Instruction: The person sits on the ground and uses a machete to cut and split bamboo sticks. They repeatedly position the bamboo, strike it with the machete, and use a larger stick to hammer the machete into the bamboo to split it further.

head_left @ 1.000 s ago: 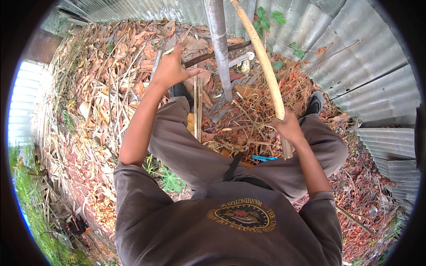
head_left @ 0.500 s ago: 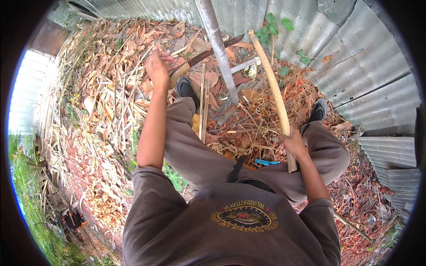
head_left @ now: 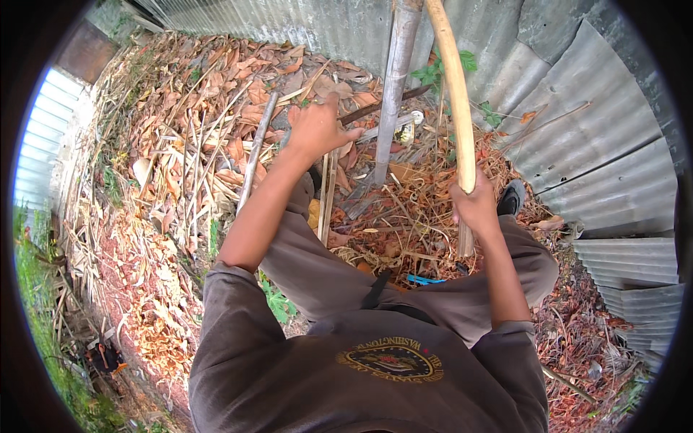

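My right hand is closed around the lower part of a pale, peeled, slightly bent wooden stick, which rises past the top edge of the view. My left hand is raised, thumb spread apart, with nothing visible in it. Just beyond it lies a machete; its dark blade shows, while its handle is hidden behind the hand. Between my hands a grey pole stands slightly tilted, its foot on the ground beside a weathered piece of wood. Another grey stick lies beside my left forearm.
Corrugated metal sheets wall off the far and right sides. Dry leaves and broken sticks cover the ground. Split wood strips lie between my legs, near a blue object. Green leaves grow by the metal wall.
My left hand has moved right, away from beside the machete handle, and now covers it. The pole's top has swung right. The peeled stick stands more upright in my right hand.
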